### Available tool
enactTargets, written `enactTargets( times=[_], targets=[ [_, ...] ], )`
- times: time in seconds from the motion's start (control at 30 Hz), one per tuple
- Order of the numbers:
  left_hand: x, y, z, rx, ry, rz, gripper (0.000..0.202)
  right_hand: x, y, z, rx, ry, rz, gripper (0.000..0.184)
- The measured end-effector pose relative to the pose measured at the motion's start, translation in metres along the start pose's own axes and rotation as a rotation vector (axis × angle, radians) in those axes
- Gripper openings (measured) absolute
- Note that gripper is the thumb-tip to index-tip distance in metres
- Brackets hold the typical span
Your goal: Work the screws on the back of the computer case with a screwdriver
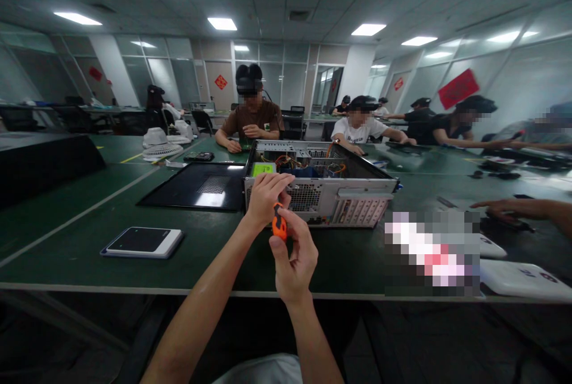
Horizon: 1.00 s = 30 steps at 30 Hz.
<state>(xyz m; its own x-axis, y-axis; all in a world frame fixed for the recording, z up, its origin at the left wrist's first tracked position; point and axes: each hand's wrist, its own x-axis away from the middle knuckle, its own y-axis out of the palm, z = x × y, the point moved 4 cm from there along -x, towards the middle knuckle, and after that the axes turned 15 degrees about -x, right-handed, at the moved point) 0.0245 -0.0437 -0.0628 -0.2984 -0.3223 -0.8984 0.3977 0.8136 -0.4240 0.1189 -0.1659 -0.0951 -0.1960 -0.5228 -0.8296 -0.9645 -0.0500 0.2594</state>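
An open desktop computer case [319, 199] lies on its side in front of me, its metal rear panel and slot covers facing me. My right hand [297, 259] grips a screwdriver [279, 223] by its orange and black handle, thumb and fingers around it. The screwdriver points away from me, toward the rear panel; its tip is hidden. Just beyond the handle, my left hand [268, 198] is at the panel's left part, fingers bent and close together. What its fingertips hold is hidden. A bright green label [263, 168] and coloured cables [286, 162] show inside the case.
A black side panel [196, 186] lies left of the case. Nearer me is a white-edged device [143, 242]. White fans [161, 144] stand farther back. At right are a co-worker's hand [503, 210] and a white object [521, 280]. Other people sit across the green table [80, 217].
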Motion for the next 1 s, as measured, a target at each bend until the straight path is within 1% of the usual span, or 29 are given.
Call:
enactTargets(
  times=[0.07, 0.1, 0.2, 0.3, 0.4, 0.47, 0.53, 0.63, 0.73, 0.8, 0.9, 1.0],
  targets=[
    [0.0, -0.001, 0.0, 0.003, 0.009, -0.007, 0.048, 0.005, 0.002, 0.003, -0.059, 0.024, -0.022, 0.038],
    [0.0, -0.001, 0.0, 0.005, 0.009, -0.014, 0.049, 0.007, 0.003, 0.004, -0.064, 0.034, -0.031, 0.035],
    [0.0, -0.002, 0.0, 0.007, 0.008, -0.019, 0.049, 0.011, 0.004, 0.006, 0.039, 0.038, -0.036, 0.025],
    [-0.001, -0.003, 0.001, 0.001, 0.028, 0.021, 0.047, 0.011, 0.004, 0.006, 0.088, 0.014, 0.0, 0.029],
    [-0.002, -0.003, 0.002, -0.017, 0.031, 0.028, 0.047, 0.007, 0.003, 0.005, -0.007, -0.011, 0.02, 0.032],
    [-0.001, -0.002, 0.001, -0.022, 0.03, 0.019, 0.048, 0.004, 0.003, 0.002, -0.05, -0.025, 0.015, 0.028],
    [-0.001, -0.003, 0.001, -0.022, 0.033, 0.013, 0.049, 0.003, 0.003, -0.001, -0.001, -0.036, 0.005, 0.024],
    [0.0, -0.002, 0.001, -0.016, 0.041, 0.003, 0.051, 0.004, 0.003, -0.003, 0.081, -0.053, 0.022, 0.027],
    [0.0, -0.001, 0.0, -0.018, 0.04, -0.015, 0.052, 0.007, 0.004, 0.0, -0.003, -0.037, 0.061, 0.028],
    [0.0, -0.001, 0.0, -0.027, 0.042, -0.021, 0.052, 0.007, 0.006, 0.001, -0.052, -0.023, 0.061, 0.026],
    [-0.001, -0.004, 0.001, -0.031, 0.06, 0.002, 0.05, 0.005, 0.006, -0.003, -0.046, -0.013, 0.043, 0.022],
    [-0.001, -0.008, 0.002, -0.026, 0.075, 0.025, 0.05, 0.003, 0.004, -0.009, -0.017, 0.017, 0.056, 0.026]
  ],
)
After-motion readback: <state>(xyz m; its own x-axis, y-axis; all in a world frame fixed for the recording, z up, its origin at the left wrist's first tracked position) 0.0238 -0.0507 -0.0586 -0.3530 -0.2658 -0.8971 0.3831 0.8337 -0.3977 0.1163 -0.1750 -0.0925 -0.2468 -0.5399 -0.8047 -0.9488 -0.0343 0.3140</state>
